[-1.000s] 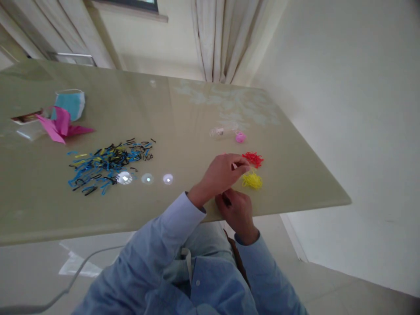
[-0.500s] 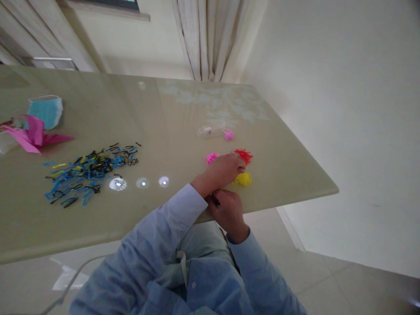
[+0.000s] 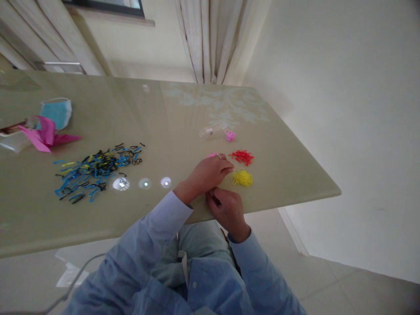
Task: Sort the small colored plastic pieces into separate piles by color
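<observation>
My left hand (image 3: 209, 174) reaches across in front of my right hand, its thumb and fingers drawn together at the left side of a yellow pile of small rubber bands (image 3: 243, 178). Whatever those fingertips hold is too small to make out. Under this hand a pink pile (image 3: 214, 155) is mostly covered. My right hand (image 3: 227, 209) rests by the table's near edge with curled fingers; its contents are hidden. A red pile of rubber bands (image 3: 242, 157) lies just beyond the yellow one.
A clear plastic tube (image 3: 212, 130) and a small pink item (image 3: 230, 136) lie beyond the piles. Left, black, blue and yellow bands (image 3: 98, 168) are scattered near a pink folded-paper bird (image 3: 47, 134), a face mask (image 3: 56, 113) and a clear container (image 3: 15, 142).
My left hand has drawn back to the left from the red and yellow piles, uncovering the red one and covering more of the pink. My right hand stays nearly in place.
</observation>
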Available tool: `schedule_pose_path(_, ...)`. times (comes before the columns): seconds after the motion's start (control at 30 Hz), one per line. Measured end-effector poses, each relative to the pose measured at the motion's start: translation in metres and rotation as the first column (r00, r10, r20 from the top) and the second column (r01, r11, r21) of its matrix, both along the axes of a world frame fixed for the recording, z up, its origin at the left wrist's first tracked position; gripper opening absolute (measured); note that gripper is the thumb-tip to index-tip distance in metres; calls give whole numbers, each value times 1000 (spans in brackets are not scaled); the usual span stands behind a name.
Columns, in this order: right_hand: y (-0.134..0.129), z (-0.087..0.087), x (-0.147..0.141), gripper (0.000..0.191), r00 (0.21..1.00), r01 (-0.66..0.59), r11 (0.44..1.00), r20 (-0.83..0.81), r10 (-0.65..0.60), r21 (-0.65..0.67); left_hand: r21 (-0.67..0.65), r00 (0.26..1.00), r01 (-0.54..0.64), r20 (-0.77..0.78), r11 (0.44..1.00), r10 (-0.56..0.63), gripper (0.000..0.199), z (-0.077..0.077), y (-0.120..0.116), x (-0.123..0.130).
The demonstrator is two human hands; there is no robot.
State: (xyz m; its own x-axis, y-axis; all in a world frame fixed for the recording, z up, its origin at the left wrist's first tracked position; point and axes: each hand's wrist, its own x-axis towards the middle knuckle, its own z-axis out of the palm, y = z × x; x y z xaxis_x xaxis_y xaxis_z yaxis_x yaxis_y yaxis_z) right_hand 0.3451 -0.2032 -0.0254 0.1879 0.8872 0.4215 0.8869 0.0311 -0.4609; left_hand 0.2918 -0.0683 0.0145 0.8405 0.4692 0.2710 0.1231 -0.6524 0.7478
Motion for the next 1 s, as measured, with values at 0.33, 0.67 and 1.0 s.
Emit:
schedule_pose_path(0.33,-3,4,1,21,998,-16,1000,-55,16,-13,-51,971,-235,30,971,236,19,-12,6,-122)
schedule_pose_path(0.67,10,17,3,24,955,-66,991,-294,29,-118,-397,848,-426,136,813,512,9,-23,-6,-190)
schedule_pose_path(1.0,91,62,-47,22,892,-403,900,-289,347,-164,-334,843,-445,156,831,515,16,-21,-9,-191)
